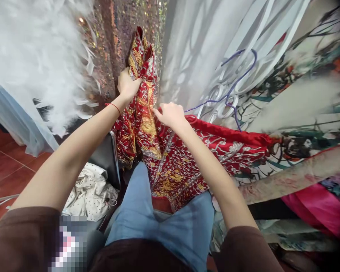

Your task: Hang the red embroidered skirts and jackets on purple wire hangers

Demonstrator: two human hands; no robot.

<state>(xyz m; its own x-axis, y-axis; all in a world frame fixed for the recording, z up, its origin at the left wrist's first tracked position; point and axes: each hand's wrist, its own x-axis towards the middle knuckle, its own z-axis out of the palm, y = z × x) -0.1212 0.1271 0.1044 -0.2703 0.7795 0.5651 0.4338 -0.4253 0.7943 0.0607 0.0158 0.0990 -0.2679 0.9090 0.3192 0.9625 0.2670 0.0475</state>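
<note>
My left hand [128,85] is closed on a bunched upper part of a red cloth garment [175,177] with gold and silver embroidery, holding that part upright. To the right, my right hand [171,114] curls over the garment's top edge, thumb towards the bunched part; some of its fingers are hidden. A purple hanger [214,101] runs from beside the right hand, its hook raised, with one end going down behind the garment's plain red band [229,130]. The lower cloth drapes down to my knees.
White feathers [51,56] fill the upper left. Behind the hands hang a sequined cloth [113,34] and a white curtain [184,45]. White spotted cloth [89,192] lies at lower left. Floral fabric [303,139] and pink cloth [317,207] are on the right.
</note>
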